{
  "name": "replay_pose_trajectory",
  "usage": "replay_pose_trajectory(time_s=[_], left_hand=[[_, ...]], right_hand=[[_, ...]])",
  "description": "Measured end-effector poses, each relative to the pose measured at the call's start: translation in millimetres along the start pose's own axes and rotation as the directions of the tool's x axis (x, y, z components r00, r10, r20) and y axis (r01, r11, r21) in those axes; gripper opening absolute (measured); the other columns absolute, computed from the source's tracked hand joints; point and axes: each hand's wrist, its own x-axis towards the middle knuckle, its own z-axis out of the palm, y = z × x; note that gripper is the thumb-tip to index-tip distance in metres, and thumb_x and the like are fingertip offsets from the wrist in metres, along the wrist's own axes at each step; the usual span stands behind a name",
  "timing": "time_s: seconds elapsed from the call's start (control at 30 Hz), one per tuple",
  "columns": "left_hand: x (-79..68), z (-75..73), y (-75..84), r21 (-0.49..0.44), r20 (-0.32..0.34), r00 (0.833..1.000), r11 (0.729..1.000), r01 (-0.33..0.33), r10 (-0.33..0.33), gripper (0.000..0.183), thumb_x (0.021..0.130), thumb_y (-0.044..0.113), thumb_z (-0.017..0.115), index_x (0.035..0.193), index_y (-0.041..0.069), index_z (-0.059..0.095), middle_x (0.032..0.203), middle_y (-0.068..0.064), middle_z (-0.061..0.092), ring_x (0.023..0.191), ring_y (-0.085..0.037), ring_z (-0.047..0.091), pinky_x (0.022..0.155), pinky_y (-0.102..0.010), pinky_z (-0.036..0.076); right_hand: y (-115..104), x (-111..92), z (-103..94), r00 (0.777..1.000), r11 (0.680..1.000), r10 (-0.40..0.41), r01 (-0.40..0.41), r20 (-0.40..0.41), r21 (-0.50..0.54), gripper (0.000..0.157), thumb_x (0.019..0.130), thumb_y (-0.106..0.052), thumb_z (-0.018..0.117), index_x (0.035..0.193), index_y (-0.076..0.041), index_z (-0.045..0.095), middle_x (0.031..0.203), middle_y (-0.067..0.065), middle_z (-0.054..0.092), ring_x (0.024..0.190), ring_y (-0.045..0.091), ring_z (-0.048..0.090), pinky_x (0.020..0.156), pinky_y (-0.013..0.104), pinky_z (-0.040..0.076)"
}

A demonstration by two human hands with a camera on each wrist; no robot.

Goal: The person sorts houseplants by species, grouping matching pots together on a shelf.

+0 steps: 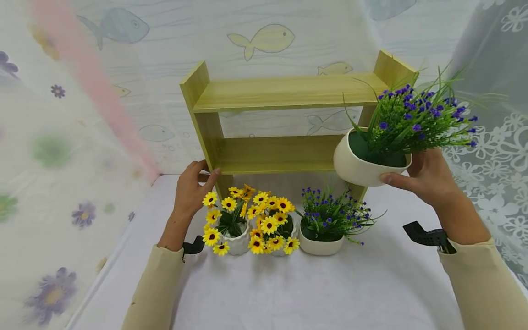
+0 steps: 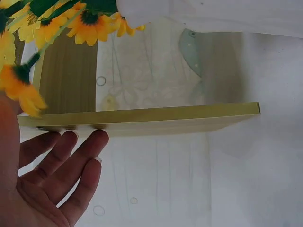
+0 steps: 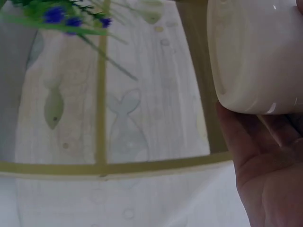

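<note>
My right hand (image 1: pixel 432 176) holds an oval cream flowerpot (image 1: pixel 363 167) up in the air at the right front of the wooden shelf, its thumb on the near side. Grassy greenery with small purple flowers (image 1: pixel 425 110) leans out of it to the right. The right wrist view shows the fingers under the smooth pot (image 3: pixel 265 56). On the left, my other hand (image 1: pixel 190 189) grips the side panel of the two-tier wooden shelf (image 1: pixel 280 153), thumb at the front edge. In the left wrist view its fingertips press the panel (image 2: pixel 165 116) from outside.
Two white pots of yellow daisy-like flowers (image 1: pixel 224 220) (image 1: pixel 272 224) stand before the shelf. Beside them is another cream pot with purple flowers (image 1: pixel 321 245). A white cloth (image 1: pixel 288 293) covers the table. Fish-patterned curtain (image 1: pixel 264 41) hangs behind, lace curtain (image 1: pixel 507 151) at right.
</note>
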Motion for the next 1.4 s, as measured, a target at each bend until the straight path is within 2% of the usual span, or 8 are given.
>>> replay_pose_trajectory(time_s=[0.23,0.33,0.53,0.67,0.77,1.03,1.2,1.4], left_hand=[[3.1,3.1,-0.5,-0.023,0.003,0.999,0.999,0.039,-0.039,0.053,0.107,0.043,0.061,0.138,0.0,0.065,0.12,-0.017,0.066,0.099,-0.035,0.076,0.085,-0.052,0.063],[4.0,4.6,-1.0,-0.05,0.021,0.997,0.996,0.074,-0.073,0.056,0.107,0.046,0.06,0.141,0.001,0.062,0.124,-0.017,0.065,0.104,-0.035,0.074,0.088,-0.052,0.062],[4.6,5.6,-3.8,-0.106,0.074,0.985,0.981,0.164,-0.156,0.062,0.108,0.049,0.054,0.15,0.002,0.053,0.134,-0.018,0.06,0.117,-0.037,0.068,0.099,-0.055,0.058],[5.1,6.9,-5.2,-0.127,0.071,0.984,0.977,0.173,-0.165,0.062,0.109,0.047,0.053,0.152,0.002,0.05,0.137,-0.019,0.058,0.123,-0.038,0.064,0.103,-0.056,0.055],[5.5,8.3,-6.2,-0.155,0.06,0.985,0.974,0.166,-0.159,0.061,0.11,0.046,0.052,0.152,0.001,0.05,0.138,-0.02,0.056,0.127,-0.038,0.062,0.104,-0.057,0.054],[3.2,9.2,-7.2,-0.189,0.042,0.985,0.966,0.174,-0.169,0.06,0.11,0.045,0.052,0.151,0.002,0.051,0.14,-0.019,0.055,0.129,-0.038,0.06,0.105,-0.059,0.053],[0.9,10.2,-8.4,-0.187,0.047,0.984,0.966,0.178,-0.172,0.06,0.11,0.045,0.052,0.152,0.002,0.05,0.141,-0.019,0.054,0.13,-0.038,0.059,0.104,-0.059,0.054],[1.3,9.4,-9.3,-0.187,0.043,0.984,0.967,0.175,-0.17,0.061,0.11,0.047,0.051,0.152,0.003,0.049,0.14,-0.018,0.054,0.129,-0.037,0.061,0.101,-0.058,0.056]], right_hand=[[-22,34,14.7,0.999,0.998,0.002,0.0,0.036,-0.056,0.106,0.064,0.037,0.066,0.159,-0.005,0.043,0.154,0.014,0.051,0.138,0.025,0.049,0.105,0.018,0.05],[-29,51,21.7,0.997,0.998,-0.022,0.026,0.069,-0.058,0.103,0.065,0.034,0.07,0.157,-0.004,0.046,0.152,0.014,0.053,0.137,0.026,0.05,0.107,0.019,0.048],[-42,84,41.1,0.995,0.992,-0.028,0.039,0.095,-0.118,0.094,0.068,0.026,0.078,0.152,-0.006,0.053,0.146,0.013,0.058,0.129,0.026,0.056,0.103,0.02,0.052],[-48,105,56.5,0.994,0.979,-0.033,0.052,0.1,-0.199,0.087,0.071,0.016,0.083,0.15,-0.009,0.056,0.143,0.012,0.06,0.126,0.026,0.061,0.103,0.022,0.053],[-52,119,68.0,0.995,0.976,-0.03,0.049,0.095,-0.211,0.084,0.073,0.011,0.086,0.149,-0.01,0.057,0.142,0.012,0.06,0.123,0.026,0.064,0.1,0.024,0.055],[-51,157,97.8,0.992,0.943,0.07,-0.032,0.102,-0.331,0.078,0.083,-0.009,0.087,0.153,-0.019,0.054,0.143,0.003,0.06,0.126,0.025,0.064,0.104,0.037,0.056],[-40,176,113.4,0.986,0.95,0.09,-0.044,0.137,-0.308,0.079,0.086,-0.014,0.086,0.156,-0.018,0.05,0.145,0.003,0.058,0.13,0.027,0.062,0.103,0.041,0.058],[-31,193,135.5,0.975,0.956,0.145,-0.094,0.168,-0.279,0.082,0.088,-0.02,0.085,0.158,-0.017,0.044,0.15,0.004,0.053,0.133,0.024,0.061,0.103,0.043,0.057]])
